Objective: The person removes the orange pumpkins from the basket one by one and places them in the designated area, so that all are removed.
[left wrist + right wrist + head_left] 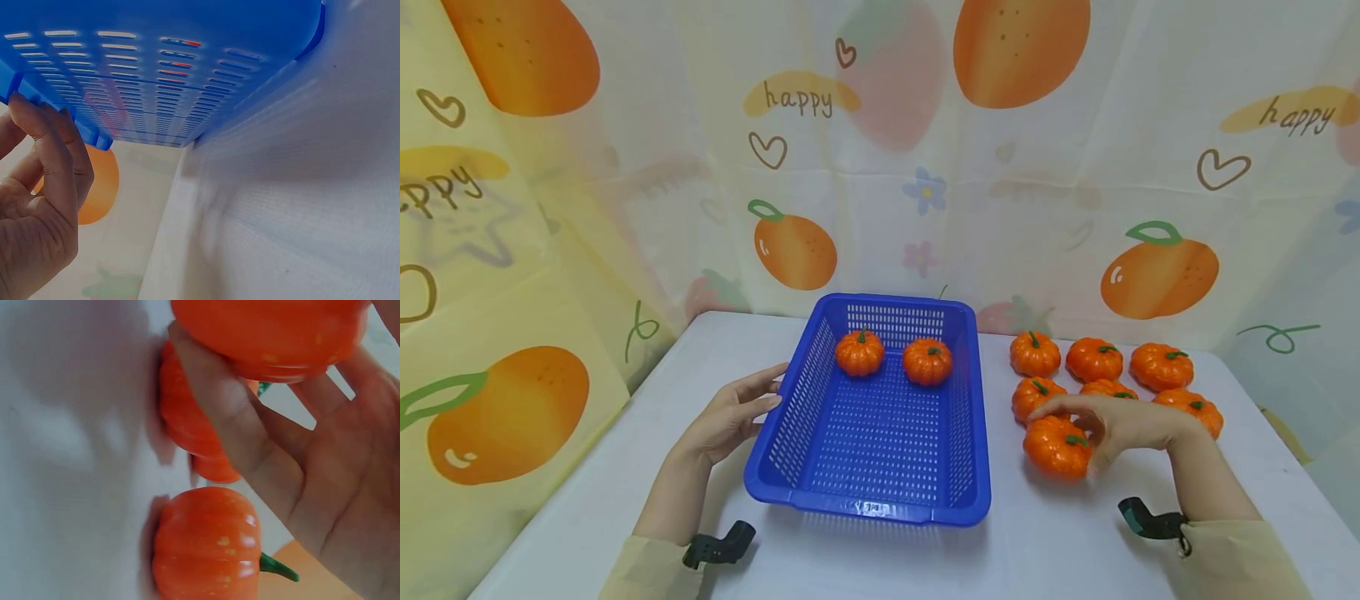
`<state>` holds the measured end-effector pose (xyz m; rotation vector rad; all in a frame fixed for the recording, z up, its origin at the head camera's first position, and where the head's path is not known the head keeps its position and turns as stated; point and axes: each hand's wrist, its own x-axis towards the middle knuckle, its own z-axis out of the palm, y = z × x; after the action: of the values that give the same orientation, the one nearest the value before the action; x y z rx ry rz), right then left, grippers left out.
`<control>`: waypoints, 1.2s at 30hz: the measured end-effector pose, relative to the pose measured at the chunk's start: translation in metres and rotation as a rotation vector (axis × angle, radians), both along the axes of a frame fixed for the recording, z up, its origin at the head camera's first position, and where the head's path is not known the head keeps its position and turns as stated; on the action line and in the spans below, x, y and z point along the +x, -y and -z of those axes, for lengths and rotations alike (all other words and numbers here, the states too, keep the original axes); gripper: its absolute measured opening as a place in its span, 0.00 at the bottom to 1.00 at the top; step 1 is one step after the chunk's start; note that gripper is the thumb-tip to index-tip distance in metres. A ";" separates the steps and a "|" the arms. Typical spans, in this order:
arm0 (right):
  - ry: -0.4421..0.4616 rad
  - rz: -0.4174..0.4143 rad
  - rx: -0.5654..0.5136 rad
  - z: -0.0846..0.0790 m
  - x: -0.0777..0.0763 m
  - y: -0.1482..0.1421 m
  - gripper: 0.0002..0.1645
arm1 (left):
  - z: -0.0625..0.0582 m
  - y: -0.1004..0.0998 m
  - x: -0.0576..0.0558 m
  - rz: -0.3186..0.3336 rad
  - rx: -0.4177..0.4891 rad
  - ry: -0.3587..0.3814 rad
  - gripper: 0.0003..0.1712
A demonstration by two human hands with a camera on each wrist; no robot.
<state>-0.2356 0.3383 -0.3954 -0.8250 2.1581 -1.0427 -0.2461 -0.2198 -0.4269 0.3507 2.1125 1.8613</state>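
A blue plastic basket (868, 506) stands on the white table, with two small orange pumpkins in its far part, the left pumpkin (860, 353) and the right pumpkin (927, 362). My left hand (737, 412) holds the basket's left rim with bent fingers; the left wrist view shows the fingertips (28, 109) at the rim. To the right of the basket, my right hand (1123, 429) grips another small pumpkin (1054, 448) between thumb and fingers. In the right wrist view this pumpkin (275, 331) appears off the table, its top cut off by the frame.
Several more pumpkins stand in rows behind and beside my right hand, among them a back-row pumpkin (1034, 354) and a right-hand one (1161, 367); the hand partly covers some. A fruit-printed cloth (880, 217) hangs behind the table (1037, 550).
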 end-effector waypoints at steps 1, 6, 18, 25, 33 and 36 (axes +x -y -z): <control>0.018 -0.014 0.007 0.001 0.000 0.001 0.46 | 0.000 0.000 0.000 -0.001 -0.001 0.000 0.34; 0.061 -0.067 0.056 0.004 -0.001 0.004 0.47 | 0.000 0.001 0.001 0.001 0.007 0.000 0.34; 0.106 -0.040 0.123 0.005 0.001 0.015 0.50 | 0.000 0.000 0.001 -0.004 0.009 0.010 0.35; 0.116 -0.037 0.111 0.008 0.000 0.014 0.50 | -0.001 0.000 0.001 -0.003 0.005 0.008 0.35; 0.131 -0.006 0.096 0.010 0.000 0.009 0.48 | -0.002 -0.001 0.001 0.005 0.012 0.008 0.35; 0.143 0.007 0.088 0.009 0.001 0.008 0.47 | -0.002 -0.001 0.001 0.004 0.012 0.007 0.35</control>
<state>-0.2348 0.3302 -0.4047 -0.6814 2.0712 -0.9725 -0.2453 -0.2192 -0.4245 0.3506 2.0948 1.8713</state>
